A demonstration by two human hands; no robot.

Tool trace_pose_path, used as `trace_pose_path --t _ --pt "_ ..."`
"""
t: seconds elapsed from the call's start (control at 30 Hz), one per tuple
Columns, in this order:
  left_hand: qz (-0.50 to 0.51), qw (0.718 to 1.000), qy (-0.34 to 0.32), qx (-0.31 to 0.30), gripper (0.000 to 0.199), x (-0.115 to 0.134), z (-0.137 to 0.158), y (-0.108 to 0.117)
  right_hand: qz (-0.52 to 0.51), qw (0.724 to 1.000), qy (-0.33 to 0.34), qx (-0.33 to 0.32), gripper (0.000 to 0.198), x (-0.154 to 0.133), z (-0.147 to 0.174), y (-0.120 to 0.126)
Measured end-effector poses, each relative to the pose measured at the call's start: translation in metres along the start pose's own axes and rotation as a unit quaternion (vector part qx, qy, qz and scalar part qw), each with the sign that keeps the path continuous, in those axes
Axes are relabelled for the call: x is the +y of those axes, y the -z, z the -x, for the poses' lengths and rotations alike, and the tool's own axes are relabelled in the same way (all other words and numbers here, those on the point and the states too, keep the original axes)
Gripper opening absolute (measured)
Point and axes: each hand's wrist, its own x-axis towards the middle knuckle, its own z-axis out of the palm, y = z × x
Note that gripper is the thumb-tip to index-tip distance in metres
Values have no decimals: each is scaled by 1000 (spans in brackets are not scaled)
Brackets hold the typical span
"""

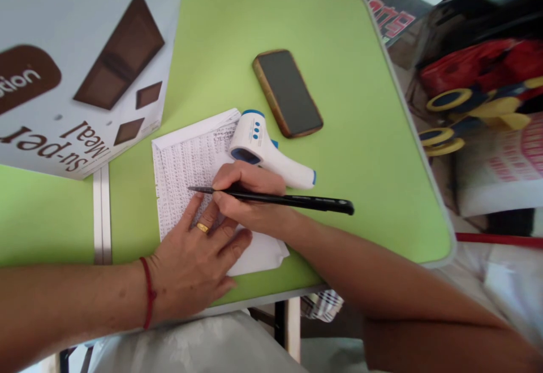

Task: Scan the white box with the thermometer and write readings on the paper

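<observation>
A sheet of paper (182, 164), densely covered with handwriting, lies on the green table near its front edge. My left hand (199, 248) rests flat on the paper with fingers spread, a gold ring on one finger and a red cord at the wrist. In my right hand (250, 192) is a black pen (297, 199), its tip pointing left at the written rows just above my left fingertips. Whether the tip touches the paper I cannot tell. Beyond my right hand, a white and blue infrared thermometer (271, 155) lies partly on the paper's upper right corner.
A smartphone (291, 93) in a brown case lies past the thermometer. The large printed box (85, 68) stands at the left on the green table (360, 135). Off the table's right side are yellow-handled scissors (449, 100), a red bag (479, 65) and a printed sack (500, 164).
</observation>
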Motion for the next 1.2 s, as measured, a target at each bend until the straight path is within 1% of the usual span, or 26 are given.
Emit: trace_pose_path --t 0.2,0.33,0.53,0.63,0.73,0.87,1.2 --pt "-2 1000 1 7 63 0 0 -2 14 1000 3 15 10 2 1 0" --pt "-4 1000 2 13 63 0 0 -2 3 1000 17 18 12 2 2 -1" --pt "-6 1000 -1 9 65 0 1 -2 23 1000 5 16 12 0 0 0" --pt "-3 1000 0 7 64 0 1 -1 2 1000 17 0 13 2 0 1" --pt "-2 1000 0 11 63 1 1 0 -20 999 24 12 13 5 2 1" --pt "-3 1000 1 10 63 0 0 -1 -8 999 11 30 12 8 4 0" --pt "0 1000 1 12 63 0 1 -1 -13 999 23 23 11 6 2 1"
